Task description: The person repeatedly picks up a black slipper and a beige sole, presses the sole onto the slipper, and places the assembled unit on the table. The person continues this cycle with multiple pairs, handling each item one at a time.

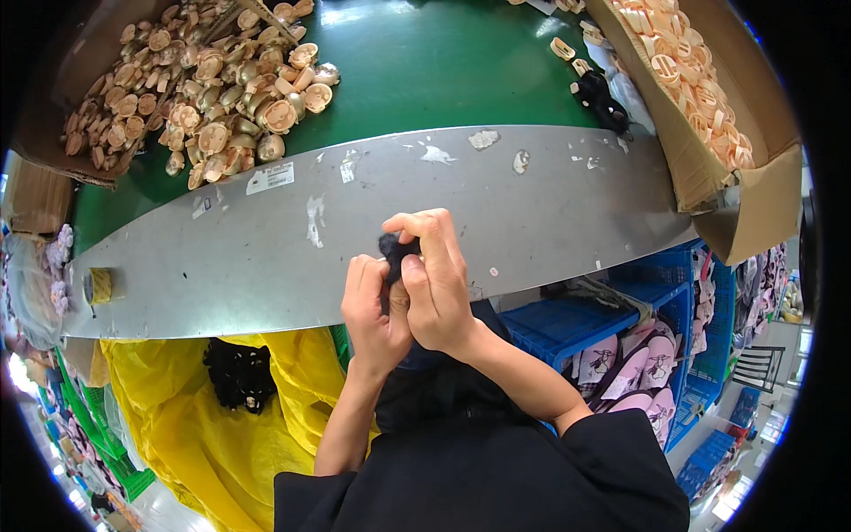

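Above the near edge of the metal ledge, my two hands meet around a small, soft black piece of fuzzy material. My left hand is closed on its lower part, fingers curled and thumb pressed in. Pinching its upper part is my right hand, with the index finger bent over the top. The fingers cover much of the piece, so its full shape is hidden. Similar-looking black pieces lie at the far right, beside the box.
A cardboard box spills gold-and-peach plastic shells onto the green surface. Another box holds peach parts. A yellow bag contains black items. A tape roll sits left; blue crates with pink slippers stand right.
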